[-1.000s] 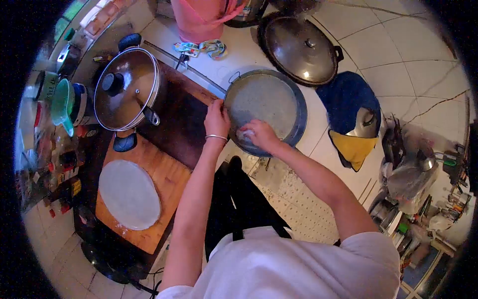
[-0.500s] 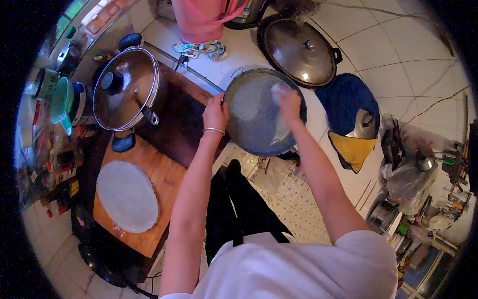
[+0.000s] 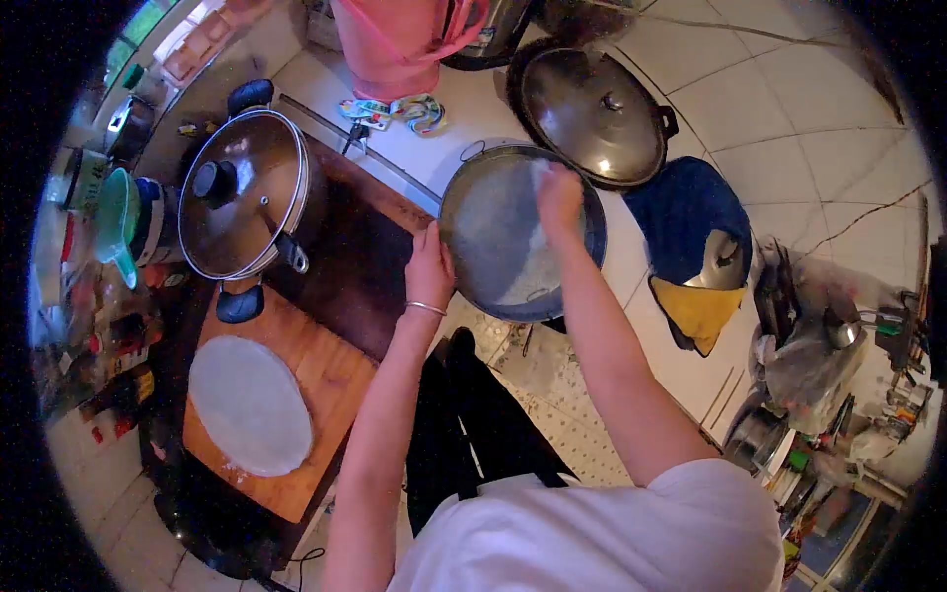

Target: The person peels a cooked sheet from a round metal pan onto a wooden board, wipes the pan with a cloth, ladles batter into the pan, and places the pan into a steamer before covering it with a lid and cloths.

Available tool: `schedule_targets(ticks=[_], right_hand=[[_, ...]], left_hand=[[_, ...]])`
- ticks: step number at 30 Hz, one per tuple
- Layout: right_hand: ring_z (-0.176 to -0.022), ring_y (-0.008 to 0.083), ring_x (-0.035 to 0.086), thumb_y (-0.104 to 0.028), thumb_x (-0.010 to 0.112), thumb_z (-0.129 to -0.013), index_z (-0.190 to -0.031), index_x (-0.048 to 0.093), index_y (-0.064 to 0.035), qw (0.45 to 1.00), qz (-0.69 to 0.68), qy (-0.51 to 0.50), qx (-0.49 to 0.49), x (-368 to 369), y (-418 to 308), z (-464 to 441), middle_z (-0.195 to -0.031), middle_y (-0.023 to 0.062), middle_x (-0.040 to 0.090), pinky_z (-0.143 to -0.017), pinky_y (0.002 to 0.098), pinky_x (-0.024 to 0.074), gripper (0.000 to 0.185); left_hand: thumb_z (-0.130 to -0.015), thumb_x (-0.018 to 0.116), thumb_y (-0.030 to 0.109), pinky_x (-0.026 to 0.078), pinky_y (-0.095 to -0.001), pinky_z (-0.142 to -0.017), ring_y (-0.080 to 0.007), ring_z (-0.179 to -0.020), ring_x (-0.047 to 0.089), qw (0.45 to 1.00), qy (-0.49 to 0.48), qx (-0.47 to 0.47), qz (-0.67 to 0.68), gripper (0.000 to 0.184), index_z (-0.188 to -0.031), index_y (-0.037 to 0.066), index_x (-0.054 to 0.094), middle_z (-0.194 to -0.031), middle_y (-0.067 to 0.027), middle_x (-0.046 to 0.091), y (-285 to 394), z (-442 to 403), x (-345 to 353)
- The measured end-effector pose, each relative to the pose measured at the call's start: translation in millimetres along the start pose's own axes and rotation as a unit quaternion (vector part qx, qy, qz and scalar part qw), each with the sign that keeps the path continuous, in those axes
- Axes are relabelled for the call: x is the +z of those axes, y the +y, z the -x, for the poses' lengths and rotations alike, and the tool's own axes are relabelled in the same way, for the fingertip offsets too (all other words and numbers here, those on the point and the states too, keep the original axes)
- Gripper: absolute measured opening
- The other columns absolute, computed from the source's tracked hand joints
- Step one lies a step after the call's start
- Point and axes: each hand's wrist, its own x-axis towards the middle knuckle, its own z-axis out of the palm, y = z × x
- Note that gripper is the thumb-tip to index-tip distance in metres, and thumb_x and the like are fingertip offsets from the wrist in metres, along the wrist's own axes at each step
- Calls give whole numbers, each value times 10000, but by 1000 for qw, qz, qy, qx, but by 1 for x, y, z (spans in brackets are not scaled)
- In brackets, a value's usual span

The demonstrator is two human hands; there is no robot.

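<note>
A round, shallow grey metal pan with small wire loop handles lies in front of me, its inside patchy with pale, whitish smears. My left hand grips the pan's left rim, fingers at the edge. Over the upper right of the pan, my right hand is closed on a white wad, mostly covered by the fingers; whether it is cloth or paper I cannot tell. The wad appears to touch the pan's inner surface.
Left stands a glass-lidded pot. A pale round sheet lies on a wooden board. Behind are a pink container and a dark domed lid. To the right lie dark blue cloth and a yellow cloth.
My right hand has moved slightly left and up within the pan, with the white wad in it. My left hand stays on the rim. The whole view has shifted a little.
</note>
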Motion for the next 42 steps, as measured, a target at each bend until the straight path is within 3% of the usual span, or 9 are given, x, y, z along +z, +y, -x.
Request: schedule_targets(ticks=[7,13,15,21,26,29,34,39,42], right_hand=[[-806,352,551,-111,478,-777,-898,612,-51,922,-159,-257,-243,11,-69,69,-919,182,572,-692,407,454,190],[-793,334,554,-101,479,-753,-850,617,-73,943,-296,-105,-107,-6,-29,1,-823,178,571,-719,413,447,171],[-757,343,543,-95,474,-755,-829,606,-65,977,-100,-89,-166,6,-39,-12,-819,180,569,-672,428,435,154],[-758,352,541,-116,456,-790,-844,596,-58,873,-132,-335,-329,4,-41,91,-852,179,563,-680,461,420,162],[-838,332,539,-111,443,-793,-892,600,-68,936,-210,-183,-216,17,-47,2,-862,170,550,-724,427,439,190],[-865,331,533,-104,491,-776,-897,601,-66,926,-183,-273,-188,40,-60,33,-855,169,548,-747,419,436,168],[-788,359,532,-50,562,-711,-836,579,-46,787,-245,-374,-425,-17,-25,90,-798,184,536,-682,444,439,126],[-762,329,535,-112,587,-726,-798,589,-71,911,-199,-223,-283,31,-68,48,-770,169,524,-664,415,445,83],[-757,314,540,-124,580,-728,-813,609,-99,879,-242,-380,-159,9,-37,93,-762,166,522,-647,412,442,94]], left_hand=[[-790,477,61,454,-419,-742,-383,-888,524,999,24,-27,0,351,-1136,11,451,-1046,-207,494,1,-8,3],[-787,478,59,455,-414,-711,-376,-857,531,999,31,10,17,292,-1076,19,490,-1006,-197,504,-6,-16,-1],[-780,483,53,453,-408,-699,-374,-845,531,998,39,53,7,283,-1061,31,504,-969,-187,511,-11,-23,2],[-767,500,62,448,-412,-702,-367,-825,532,998,20,45,41,283,-1047,26,522,-919,-178,530,-21,-30,3],[-763,513,78,447,-414,-710,-362,-828,532,1000,-20,6,10,280,-1040,43,537,-906,-178,530,-18,-39,-2],[-763,520,87,449,-416,-708,-363,-818,534,998,18,57,11,274,-1035,55,542,-887,-179,533,-27,-46,2],[-771,521,109,451,-420,-699,-360,-800,543,999,-2,36,5,241,-1005,60,556,-880,-174,543,-24,-54,3],[-778,516,128,451,-423,-694,-358,-802,543,998,8,52,-23,229,-996,70,558,-886,-167,545,-32,-61,4],[-782,512,131,451,-425,-698,-359,-804,543,999,10,52,-12,223,-995,80,556,-886,-165,547,-25,-60,-1]])
